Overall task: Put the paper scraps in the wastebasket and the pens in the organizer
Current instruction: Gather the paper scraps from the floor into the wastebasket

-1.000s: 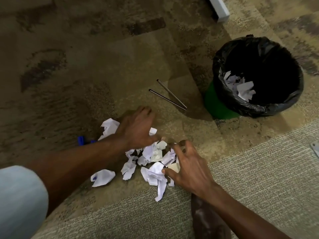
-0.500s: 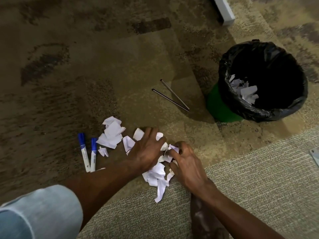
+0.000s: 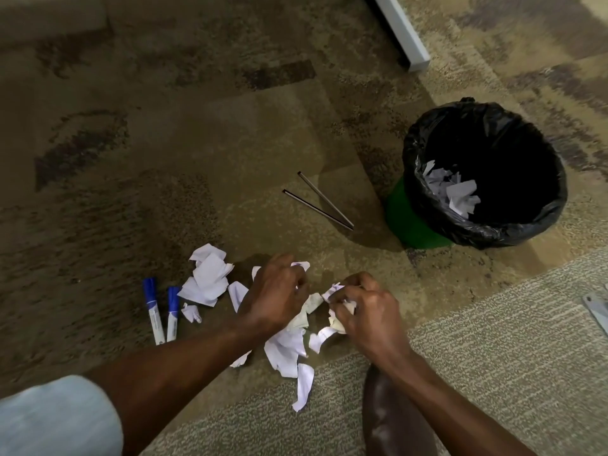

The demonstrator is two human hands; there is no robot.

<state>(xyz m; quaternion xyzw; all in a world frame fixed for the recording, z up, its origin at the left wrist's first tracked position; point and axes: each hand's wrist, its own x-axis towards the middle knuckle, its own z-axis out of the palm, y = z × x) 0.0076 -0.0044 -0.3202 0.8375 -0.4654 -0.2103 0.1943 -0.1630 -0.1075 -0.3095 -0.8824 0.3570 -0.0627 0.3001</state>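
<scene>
White paper scraps [image 3: 208, 280] lie scattered on the carpet at lower centre. My left hand [image 3: 278, 292] is curled over part of the pile, fingers closed on scraps. My right hand [image 3: 368, 307] grips a crumpled bunch of scraps just to its right. Two white markers with blue caps [image 3: 161, 311] lie side by side left of the pile. Two thin dark pens [image 3: 317, 205] lie crossed at their near ends, further back. The green wastebasket [image 3: 411, 222] with a black liner stands at right, holding some scraps. No organizer is in view.
A pale furniture leg [image 3: 403, 31] crosses the carpet at the top right. A dark brown shoe [image 3: 394, 419] is under my right forearm. A small grey metal piece [image 3: 597, 309] lies at the right edge.
Both hands have drawn together over the pile and closed on scraps. My left arm shifted right, uncovering the two blue-capped markers.
</scene>
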